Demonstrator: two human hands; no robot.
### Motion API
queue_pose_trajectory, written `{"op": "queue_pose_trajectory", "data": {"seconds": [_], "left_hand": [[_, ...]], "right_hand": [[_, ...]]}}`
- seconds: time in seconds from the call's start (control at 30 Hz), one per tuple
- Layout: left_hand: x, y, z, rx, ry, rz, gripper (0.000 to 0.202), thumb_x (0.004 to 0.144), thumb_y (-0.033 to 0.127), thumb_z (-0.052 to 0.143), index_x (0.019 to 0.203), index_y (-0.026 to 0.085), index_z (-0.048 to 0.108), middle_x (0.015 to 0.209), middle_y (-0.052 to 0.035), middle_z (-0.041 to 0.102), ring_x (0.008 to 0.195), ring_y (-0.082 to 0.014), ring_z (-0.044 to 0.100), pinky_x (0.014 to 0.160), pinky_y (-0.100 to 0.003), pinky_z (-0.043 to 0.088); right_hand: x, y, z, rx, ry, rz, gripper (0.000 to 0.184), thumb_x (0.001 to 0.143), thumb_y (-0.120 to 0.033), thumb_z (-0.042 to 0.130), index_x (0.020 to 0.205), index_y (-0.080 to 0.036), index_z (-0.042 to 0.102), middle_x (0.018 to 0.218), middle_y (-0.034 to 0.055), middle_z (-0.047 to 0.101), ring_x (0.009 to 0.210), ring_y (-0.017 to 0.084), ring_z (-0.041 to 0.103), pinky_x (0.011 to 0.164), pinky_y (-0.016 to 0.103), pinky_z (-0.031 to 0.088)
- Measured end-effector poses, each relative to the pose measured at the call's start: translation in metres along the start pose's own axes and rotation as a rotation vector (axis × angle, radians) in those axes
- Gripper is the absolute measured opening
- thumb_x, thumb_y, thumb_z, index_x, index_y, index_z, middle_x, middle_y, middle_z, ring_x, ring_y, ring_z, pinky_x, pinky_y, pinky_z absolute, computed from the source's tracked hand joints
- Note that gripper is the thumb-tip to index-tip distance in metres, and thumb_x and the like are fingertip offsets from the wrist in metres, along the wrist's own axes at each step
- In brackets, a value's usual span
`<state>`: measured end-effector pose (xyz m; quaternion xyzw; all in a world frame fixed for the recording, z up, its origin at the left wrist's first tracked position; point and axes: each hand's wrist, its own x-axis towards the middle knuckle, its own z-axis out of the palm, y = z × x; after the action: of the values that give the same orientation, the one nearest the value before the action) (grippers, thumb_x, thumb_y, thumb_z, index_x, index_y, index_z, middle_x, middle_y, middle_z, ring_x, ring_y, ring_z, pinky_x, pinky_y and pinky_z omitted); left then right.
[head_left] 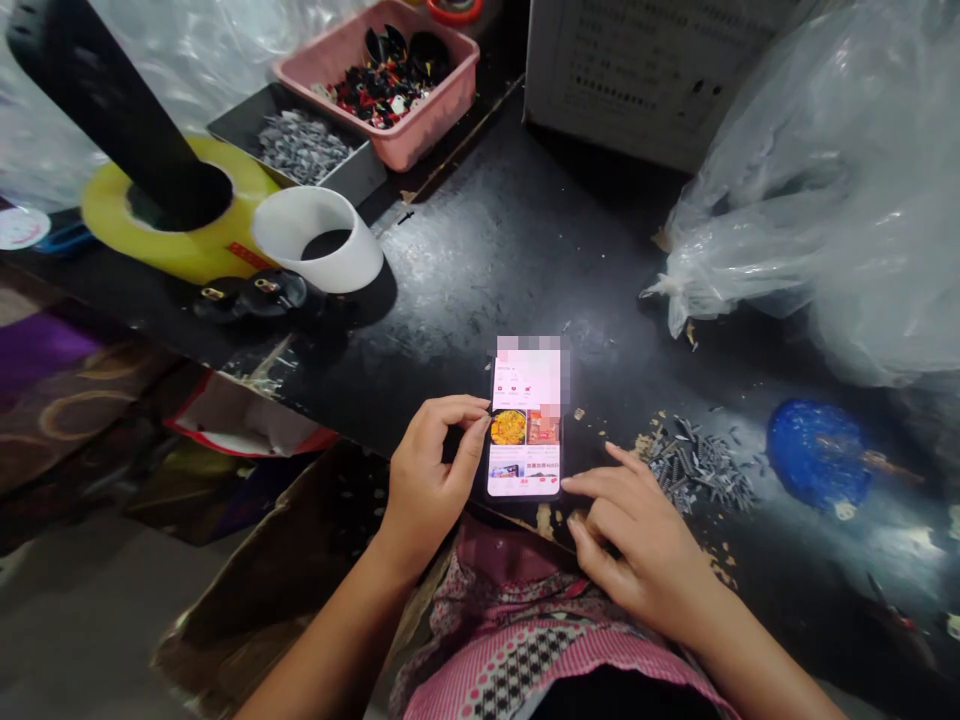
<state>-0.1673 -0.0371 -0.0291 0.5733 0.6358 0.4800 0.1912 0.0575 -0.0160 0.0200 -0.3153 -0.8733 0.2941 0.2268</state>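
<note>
A lit smartphone (525,465) lies face up near the front edge of the dark worktable, its screen showing a page of pictures and text, partly pixelated. At its left edge, the thumb and curled fingers of my left hand (435,465) come together and grip the side. My right hand (637,535) is beside the phone's lower right corner, holding nothing. Its index finger stretches to that corner, with the other fingers apart. Just beyond this hand lies a loose heap of small grey metal pieces (697,465).
A blue round object (819,455) sits to the right, below clear plastic bags (825,260). A cardboard box (622,85) stands behind. At left are a yellow tape roll (112,225), a white ring (360,250), a grey tray (367,172) and a pink bin (420,145) of small parts.
</note>
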Motion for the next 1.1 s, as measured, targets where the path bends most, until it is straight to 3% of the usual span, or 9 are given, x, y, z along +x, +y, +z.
{"op": "queue_pose_trajectory", "data": {"seconds": [0.17,0.53,0.73,1.1], "left_hand": [[0.012,0.002,-0.005,0.073,-0.046,0.113,0.009,0.096,0.015,0.053,0.101,0.019,0.06,0.106,-0.0017,0.065,0.101,-0.0142,0.06,0.093,-0.027,0.045],[0.017,-0.006,-0.003,0.063,0.027,-0.034,0.012,0.099,0.022,0.051,0.102,0.019,0.062,0.103,-0.0023,0.065,0.098,-0.0155,0.061,0.09,-0.028,0.047],[0.018,-0.006,-0.005,0.067,0.021,-0.036,0.013,0.099,0.023,0.05,0.102,0.019,0.062,0.103,-0.0022,0.066,0.098,-0.0158,0.061,0.089,-0.029,0.047],[0.017,-0.005,-0.005,0.053,0.017,-0.053,0.009,0.097,0.021,0.055,0.102,0.02,0.062,0.103,-0.0002,0.065,0.098,-0.0145,0.061,0.09,-0.026,0.047]], "right_hand": [[0.01,0.002,-0.002,-0.032,0.032,0.03,0.021,0.094,-0.011,0.052,0.075,-0.017,0.048,0.112,0.0079,0.064,0.104,0.022,0.06,0.108,0.055,0.036],[0.063,0.014,0.009,-0.255,0.001,0.019,0.02,0.092,-0.013,0.058,0.074,-0.017,0.051,0.129,0.0089,0.058,0.13,0.032,0.042,0.113,0.064,0.022],[0.061,0.013,0.004,-0.199,0.023,0.007,0.023,0.095,-0.014,0.051,0.073,-0.018,0.045,0.132,0.0061,0.057,0.134,0.031,0.038,0.114,0.067,0.015],[0.053,0.018,0.003,-0.158,0.034,0.068,0.02,0.094,-0.018,0.053,0.075,-0.018,0.047,0.127,0.0078,0.059,0.124,0.028,0.049,0.112,0.06,0.027]]}}
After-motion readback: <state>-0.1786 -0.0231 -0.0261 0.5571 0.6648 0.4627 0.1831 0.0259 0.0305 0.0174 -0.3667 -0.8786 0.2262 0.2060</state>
